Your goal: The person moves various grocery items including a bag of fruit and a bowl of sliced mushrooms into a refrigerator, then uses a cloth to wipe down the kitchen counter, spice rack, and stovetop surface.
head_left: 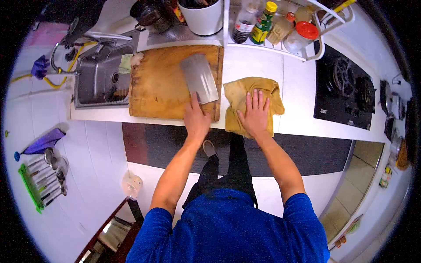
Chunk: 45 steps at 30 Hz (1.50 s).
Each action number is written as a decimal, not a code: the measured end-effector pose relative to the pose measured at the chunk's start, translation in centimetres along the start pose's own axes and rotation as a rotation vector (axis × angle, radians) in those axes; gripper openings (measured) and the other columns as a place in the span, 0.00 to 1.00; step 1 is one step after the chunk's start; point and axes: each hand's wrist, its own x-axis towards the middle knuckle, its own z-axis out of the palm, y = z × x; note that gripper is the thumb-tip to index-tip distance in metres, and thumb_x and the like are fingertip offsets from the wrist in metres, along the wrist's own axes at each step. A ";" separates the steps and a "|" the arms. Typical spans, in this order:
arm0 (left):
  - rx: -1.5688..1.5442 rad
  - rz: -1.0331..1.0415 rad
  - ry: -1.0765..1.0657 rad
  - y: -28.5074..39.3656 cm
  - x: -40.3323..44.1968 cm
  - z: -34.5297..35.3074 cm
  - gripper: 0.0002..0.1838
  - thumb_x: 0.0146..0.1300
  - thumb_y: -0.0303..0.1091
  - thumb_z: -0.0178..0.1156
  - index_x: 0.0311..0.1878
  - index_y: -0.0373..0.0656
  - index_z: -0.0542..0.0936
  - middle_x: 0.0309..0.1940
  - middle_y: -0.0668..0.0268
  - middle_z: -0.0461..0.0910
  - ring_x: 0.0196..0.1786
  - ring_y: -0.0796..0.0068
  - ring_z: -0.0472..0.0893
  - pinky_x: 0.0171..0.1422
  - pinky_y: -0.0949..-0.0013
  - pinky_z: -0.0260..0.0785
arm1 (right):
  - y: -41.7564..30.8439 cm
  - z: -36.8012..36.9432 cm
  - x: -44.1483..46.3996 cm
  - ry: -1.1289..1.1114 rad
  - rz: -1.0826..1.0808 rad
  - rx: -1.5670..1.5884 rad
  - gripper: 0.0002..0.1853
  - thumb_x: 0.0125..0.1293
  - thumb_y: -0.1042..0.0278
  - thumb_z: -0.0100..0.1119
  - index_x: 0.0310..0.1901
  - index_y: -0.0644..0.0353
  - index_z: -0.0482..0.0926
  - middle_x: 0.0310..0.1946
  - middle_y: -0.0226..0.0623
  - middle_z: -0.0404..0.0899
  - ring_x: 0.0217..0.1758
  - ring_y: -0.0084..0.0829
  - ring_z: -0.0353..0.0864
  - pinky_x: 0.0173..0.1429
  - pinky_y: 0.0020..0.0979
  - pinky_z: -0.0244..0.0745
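Two bare hands reach over a white countertop (298, 98); places are given from the brown, rectangular wooden cutting board (155, 83), as the person faces it. Left hand (196, 120): at the near edge of the board, toward its right corner, narrowly closed on the near end of a broad, silver-grey, rectangular metal cleaver (199, 76), one finger reaching onto the blade. Its handle is hidden by the hand. The blade, somewhat blurred, lies over the right part of the board; whether it touches the wood, I cannot tell from where I stand. Right hand (256, 115): just right of the board, laid wide and flat, fingers extended and slightly apart, on a rumpled mustard-yellow cloth (272, 94). Left of the board: a grey stainless-steel sink (93, 70). Behind the board: a round white container (206, 19). Behind and to its right: a white rack (226, 26) holding bottles. Well to its right: a black, flat-topped stove (325, 83).
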 end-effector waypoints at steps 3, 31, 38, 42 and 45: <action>0.039 0.166 0.224 -5.0 2.5 -1.2 0.39 0.55 0.25 0.62 0.72 0.37 0.60 0.62 0.42 0.69 0.63 0.39 0.70 0.66 0.49 0.66 | -0.1 0.2 1.1 0.019 0.007 0.006 0.41 0.67 0.38 0.50 0.73 0.60 0.60 0.76 0.49 0.52 0.80 0.48 0.47 0.79 0.60 0.35; 0.358 0.578 0.193 3.5 5.8 6.0 0.33 0.67 0.39 0.55 0.72 0.34 0.62 0.72 0.46 0.61 0.75 0.44 0.58 0.79 0.48 0.48 | 12.6 0.2 -5.4 0.011 0.217 0.144 0.39 0.68 0.42 0.49 0.74 0.58 0.59 0.77 0.49 0.52 0.81 0.46 0.47 0.81 0.55 0.36; 0.491 0.595 0.259 3.2 6.4 6.5 0.35 0.65 0.41 0.55 0.72 0.33 0.62 0.72 0.47 0.60 0.74 0.44 0.59 0.78 0.46 0.49 | 24.5 1.9 7.0 0.247 0.396 -0.036 0.42 0.66 0.40 0.46 0.77 0.53 0.54 0.77 0.53 0.48 0.81 0.51 0.44 0.81 0.51 0.38; 0.434 0.636 0.291 2.1 6.5 7.6 0.34 0.66 0.41 0.55 0.71 0.32 0.62 0.72 0.46 0.61 0.73 0.42 0.59 0.77 0.45 0.49 | 20.8 2.6 9.1 0.213 0.623 -0.135 0.39 0.69 0.41 0.41 0.77 0.51 0.54 0.78 0.54 0.48 0.81 0.52 0.43 0.81 0.55 0.34; 0.389 0.673 0.287 2.6 6.7 7.4 0.34 0.67 0.40 0.54 0.71 0.32 0.61 0.72 0.45 0.59 0.74 0.41 0.57 0.78 0.45 0.47 | 13.7 1.2 3.4 0.096 0.468 0.019 0.39 0.71 0.40 0.41 0.77 0.54 0.54 0.78 0.52 0.47 0.82 0.51 0.40 0.81 0.57 0.31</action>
